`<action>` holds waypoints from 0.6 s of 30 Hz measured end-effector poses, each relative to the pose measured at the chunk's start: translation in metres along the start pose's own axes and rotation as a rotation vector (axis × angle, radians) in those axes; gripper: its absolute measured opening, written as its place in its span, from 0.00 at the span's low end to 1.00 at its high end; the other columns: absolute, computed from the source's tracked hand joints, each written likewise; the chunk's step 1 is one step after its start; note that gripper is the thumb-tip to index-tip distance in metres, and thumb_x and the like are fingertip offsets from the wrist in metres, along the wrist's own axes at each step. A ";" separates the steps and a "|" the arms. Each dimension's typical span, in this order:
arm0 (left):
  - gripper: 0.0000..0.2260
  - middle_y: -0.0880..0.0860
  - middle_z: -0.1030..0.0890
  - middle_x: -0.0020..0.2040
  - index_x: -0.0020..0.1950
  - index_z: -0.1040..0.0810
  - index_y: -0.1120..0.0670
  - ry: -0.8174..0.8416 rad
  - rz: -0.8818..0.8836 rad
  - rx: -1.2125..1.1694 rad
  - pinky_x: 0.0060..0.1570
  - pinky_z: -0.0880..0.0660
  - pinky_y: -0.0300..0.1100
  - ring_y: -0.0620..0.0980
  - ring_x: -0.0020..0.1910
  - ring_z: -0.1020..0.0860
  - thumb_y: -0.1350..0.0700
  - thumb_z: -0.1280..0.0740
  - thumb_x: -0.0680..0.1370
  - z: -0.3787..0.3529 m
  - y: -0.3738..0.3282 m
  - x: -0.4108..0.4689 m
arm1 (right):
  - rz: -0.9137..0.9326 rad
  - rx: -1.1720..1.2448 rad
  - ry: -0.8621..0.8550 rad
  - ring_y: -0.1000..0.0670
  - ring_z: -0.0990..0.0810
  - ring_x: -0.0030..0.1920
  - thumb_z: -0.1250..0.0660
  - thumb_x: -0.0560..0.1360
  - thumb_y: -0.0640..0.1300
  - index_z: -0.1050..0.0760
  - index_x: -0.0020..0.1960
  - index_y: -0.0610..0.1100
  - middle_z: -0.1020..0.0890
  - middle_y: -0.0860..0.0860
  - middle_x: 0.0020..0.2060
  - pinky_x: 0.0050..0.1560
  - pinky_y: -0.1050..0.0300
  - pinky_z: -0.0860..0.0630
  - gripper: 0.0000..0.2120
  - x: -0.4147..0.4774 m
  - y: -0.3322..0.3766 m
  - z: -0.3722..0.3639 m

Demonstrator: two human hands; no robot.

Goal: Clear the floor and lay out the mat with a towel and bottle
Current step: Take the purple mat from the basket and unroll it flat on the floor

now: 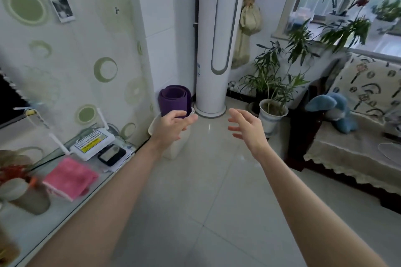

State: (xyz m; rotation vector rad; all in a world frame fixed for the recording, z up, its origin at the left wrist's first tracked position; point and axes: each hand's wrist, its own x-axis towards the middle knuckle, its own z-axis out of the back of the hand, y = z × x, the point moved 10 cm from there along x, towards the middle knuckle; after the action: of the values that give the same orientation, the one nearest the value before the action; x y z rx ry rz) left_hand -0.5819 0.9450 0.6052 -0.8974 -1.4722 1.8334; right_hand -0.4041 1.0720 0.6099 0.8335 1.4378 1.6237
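Observation:
A rolled purple mat (174, 99) stands upright in the far corner, between the wall and a tall white air conditioner column (217, 50). My left hand (172, 124) is stretched out just in front of the roll's lower part, fingers apart and empty; whether it touches the roll I cannot tell. My right hand (246, 127) is held out to the right of it, also open and empty, over the pale tiled floor (206, 191). A folded pink towel (70, 178) lies on the glass-topped cabinet at my left. I see no bottle.
A white bin (173, 151) stands under my left hand, below the mat. On the cabinet are a white router (92, 142), a black device (111, 154) and a cup (30, 199). Potted plants (272, 112) and a covered sofa with a blue plush toy (335, 110) are at the right.

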 end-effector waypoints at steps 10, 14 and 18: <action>0.28 0.50 0.20 0.55 0.65 0.27 0.53 -0.110 0.010 -0.006 0.48 0.24 0.43 0.48 0.53 0.21 0.41 0.28 0.70 -0.022 -0.013 0.213 | 0.001 -0.025 0.114 0.50 0.18 0.46 0.35 0.77 0.54 0.22 0.57 0.48 0.18 0.51 0.50 0.50 0.53 0.23 0.13 0.240 -0.013 -0.004; 0.23 0.51 0.20 0.55 0.64 0.26 0.53 -0.201 0.067 -0.024 0.47 0.25 0.44 0.48 0.52 0.21 0.44 0.30 0.73 -0.032 -0.015 0.300 | -0.013 -0.029 0.216 0.49 0.17 0.46 0.35 0.77 0.55 0.22 0.56 0.51 0.18 0.52 0.49 0.50 0.54 0.24 0.12 0.342 -0.013 -0.011; 0.27 0.52 0.20 0.55 0.64 0.26 0.53 -0.278 0.116 -0.086 0.45 0.27 0.43 0.48 0.50 0.21 0.42 0.27 0.69 -0.033 -0.015 0.363 | -0.036 -0.064 0.282 0.49 0.17 0.46 0.34 0.76 0.55 0.23 0.61 0.46 0.18 0.49 0.52 0.52 0.50 0.22 0.18 0.429 -0.021 -0.020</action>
State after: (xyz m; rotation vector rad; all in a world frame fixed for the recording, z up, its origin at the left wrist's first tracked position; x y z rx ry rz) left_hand -0.7654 1.2586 0.5683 -0.8075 -1.7098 2.0601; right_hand -0.6194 1.4428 0.5736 0.5548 1.5733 1.8038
